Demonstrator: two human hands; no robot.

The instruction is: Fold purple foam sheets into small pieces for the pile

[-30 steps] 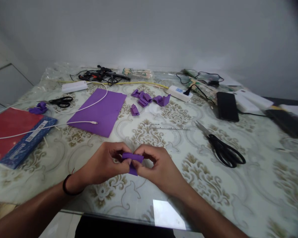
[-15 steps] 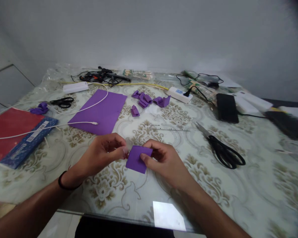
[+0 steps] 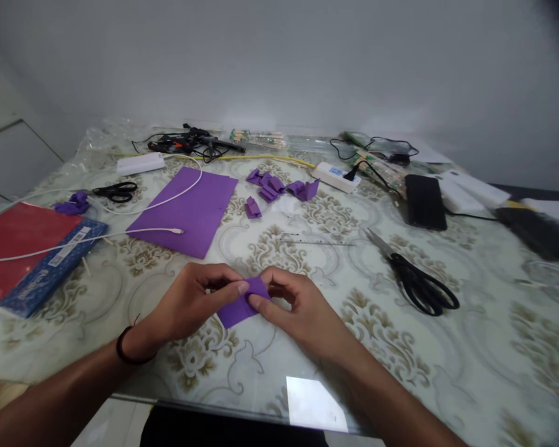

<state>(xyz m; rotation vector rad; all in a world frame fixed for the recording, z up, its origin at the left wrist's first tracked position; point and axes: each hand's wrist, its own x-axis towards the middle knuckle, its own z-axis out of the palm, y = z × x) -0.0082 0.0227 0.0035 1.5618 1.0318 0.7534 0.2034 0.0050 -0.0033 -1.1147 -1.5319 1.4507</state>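
Note:
Between my two hands, just above the patterned tabletop, is a small piece of purple paper (image 3: 236, 312) with a crease or fold across it. My left hand (image 3: 200, 298) pinches its upper left part between thumb and fingers. My right hand (image 3: 291, 302) grips the right side, thumb on top and fingers behind. The fingers behind the paper are partly hidden. Beyond my hands lie a larger purple sheet (image 3: 186, 208) and several folded purple paper pieces (image 3: 272, 188).
Large black-handled scissors (image 3: 419, 282) lie to the right, smaller scissors (image 3: 116, 191) at the left. A red and blue packet (image 3: 37, 254) with a white cable (image 3: 135, 233) across it is at far left. A power strip (image 3: 336, 177), black phone (image 3: 425, 202) and metal ruler (image 3: 319, 242) lie beyond.
My left hand has closed onto the paper, which it was beside before. The paper has shifted left and turned, and a crease or fold now shows across it.

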